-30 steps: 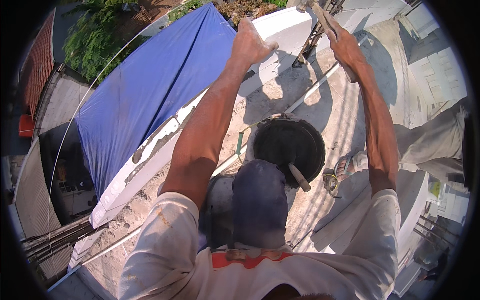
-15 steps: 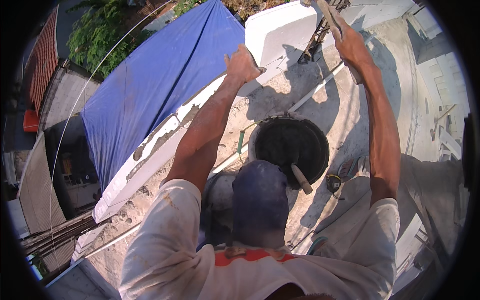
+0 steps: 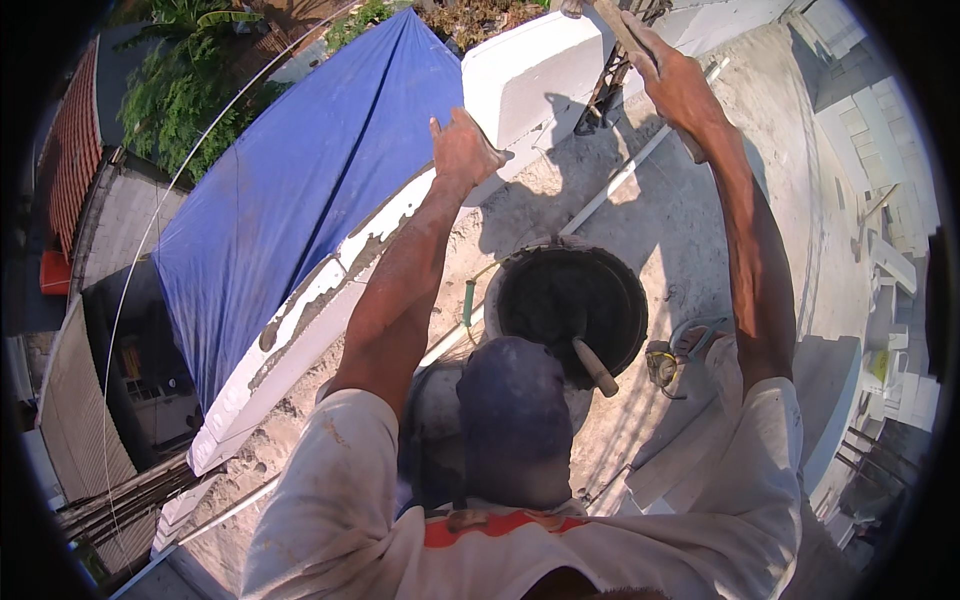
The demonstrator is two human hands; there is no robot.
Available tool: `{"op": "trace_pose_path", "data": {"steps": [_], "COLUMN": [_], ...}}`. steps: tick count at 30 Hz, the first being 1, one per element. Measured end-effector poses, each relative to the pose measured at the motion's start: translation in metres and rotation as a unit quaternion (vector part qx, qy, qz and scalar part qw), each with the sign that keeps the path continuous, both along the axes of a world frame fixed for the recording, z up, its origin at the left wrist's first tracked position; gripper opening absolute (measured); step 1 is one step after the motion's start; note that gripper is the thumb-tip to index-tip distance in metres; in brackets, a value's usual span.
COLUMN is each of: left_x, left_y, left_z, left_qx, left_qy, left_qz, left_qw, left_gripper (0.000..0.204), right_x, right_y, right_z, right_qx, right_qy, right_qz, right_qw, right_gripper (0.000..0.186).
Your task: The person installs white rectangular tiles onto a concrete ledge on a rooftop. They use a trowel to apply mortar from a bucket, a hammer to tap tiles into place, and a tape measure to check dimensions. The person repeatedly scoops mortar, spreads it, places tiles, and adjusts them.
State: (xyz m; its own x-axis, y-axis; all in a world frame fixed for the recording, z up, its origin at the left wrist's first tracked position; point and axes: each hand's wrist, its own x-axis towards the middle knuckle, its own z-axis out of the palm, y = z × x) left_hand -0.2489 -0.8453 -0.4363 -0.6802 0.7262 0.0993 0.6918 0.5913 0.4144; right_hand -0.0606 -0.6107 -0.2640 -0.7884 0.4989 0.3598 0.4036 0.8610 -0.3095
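At the top, my right hand (image 3: 680, 95) grips a hammer by its wooden handle (image 3: 622, 28); the head is partly cut off by the upper edge. A large white block (image 3: 535, 85) stands on the low white block wall (image 3: 235, 420), close to the hammer. My left hand (image 3: 465, 155) is at the block's left end, thumb out to the right and one finger raised, apparently touching it. Below, between my arms, is a black bucket (image 3: 640, 290) of dark grey mortar (image 3: 560, 290). A trowel's wooden handle (image 3: 597, 368) sticks out of it.
A blue tarp (image 3: 320, 200) hangs beyond the wall, over a drop toward roofs. A white pole (image 3: 625, 180) lies along the concrete floor behind the bucket. A tape measure (image 3: 662, 368) lies right of the bucket. White blocks (image 3: 890, 270) are stacked at the far right.
The view has shifted slightly, so the bucket and block appear lower and farther left. A finger of my left hand stands up more. My right hand still grips the hammer.
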Motion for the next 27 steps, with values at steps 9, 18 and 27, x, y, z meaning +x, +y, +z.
{"op": "trace_pose_path", "data": {"steps": [9,18,27], "left_x": [0.01,0.01,0.013], "left_y": [-0.011,-0.011,-0.005], "left_z": [0.036,0.121,0.134], "left_qx": [-0.025,0.302,0.267], "left_qy": [-0.088,-0.056,-0.061], "left_qz": [0.027,0.007,0.033], "left_qw": [0.995,0.952,0.961], "left_gripper": [0.112,0.084,0.068], "right_x": [0.006,-0.003,-0.018], "right_y": [-0.017,-0.034,-0.056], "right_z": [0.007,0.03,0.059], "right_qx": [0.007,-0.029,-0.098], "right_qy": [-0.041,-0.076,-0.166], "right_qz": [0.033,0.031,0.008], "right_qw": [0.999,0.996,0.981], "right_gripper": [0.054,0.055,0.055]}}
